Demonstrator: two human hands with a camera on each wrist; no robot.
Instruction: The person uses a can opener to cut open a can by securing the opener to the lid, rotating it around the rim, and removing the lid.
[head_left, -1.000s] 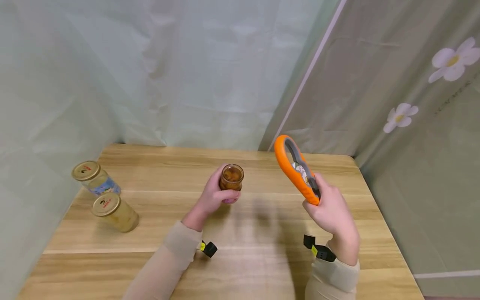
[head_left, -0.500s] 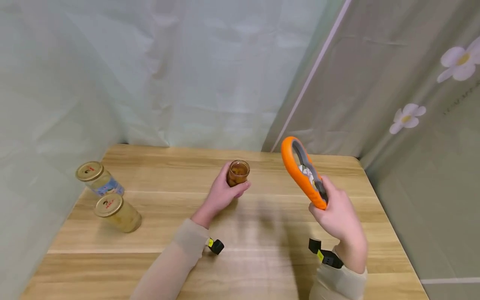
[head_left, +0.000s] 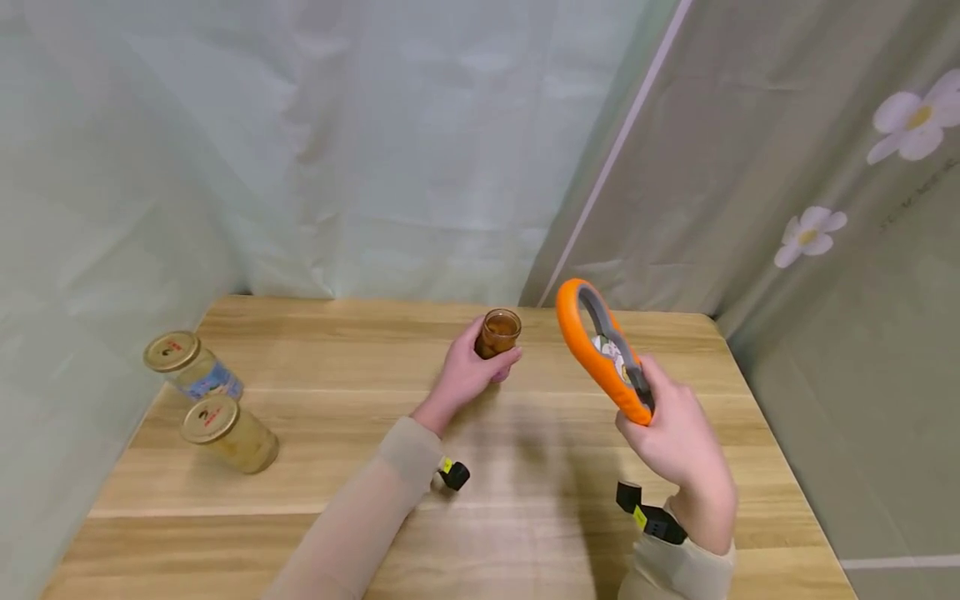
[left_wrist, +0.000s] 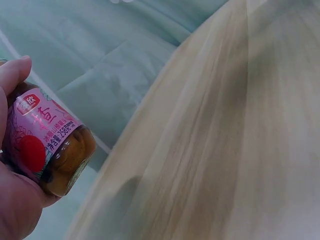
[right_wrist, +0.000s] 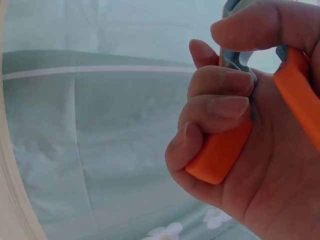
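My left hand (head_left: pixel 467 367) grips a small glass jar (head_left: pixel 499 329) of amber-brown fruit, held above the table's far half. From above, the jar shows a glass rim and the brown contents, with no gold lid visible. In the left wrist view, the jar (left_wrist: pixel 47 137) has a pink label with a red fruit, and my thumb is near its upper end. To the right, my right hand (head_left: pixel 675 425) holds an orange and grey looped jar opener (head_left: pixel 596 354) up in the air. In the right wrist view, fingers curl round one orange handle (right_wrist: pixel 220 150).
Two gold-lidded jars of pale fruit stand at the table's left, one with a blue label (head_left: pixel 213 382) and one nearer (head_left: pixel 243 442). Pale curtains (head_left: pixel 420 150) hang behind the wooden table (head_left: pixel 337 467) and on both sides.
My left hand has moved to the right and slightly away with the brown jar, closer to the jar opener. The right hand has shifted slightly right and keeps its hold.
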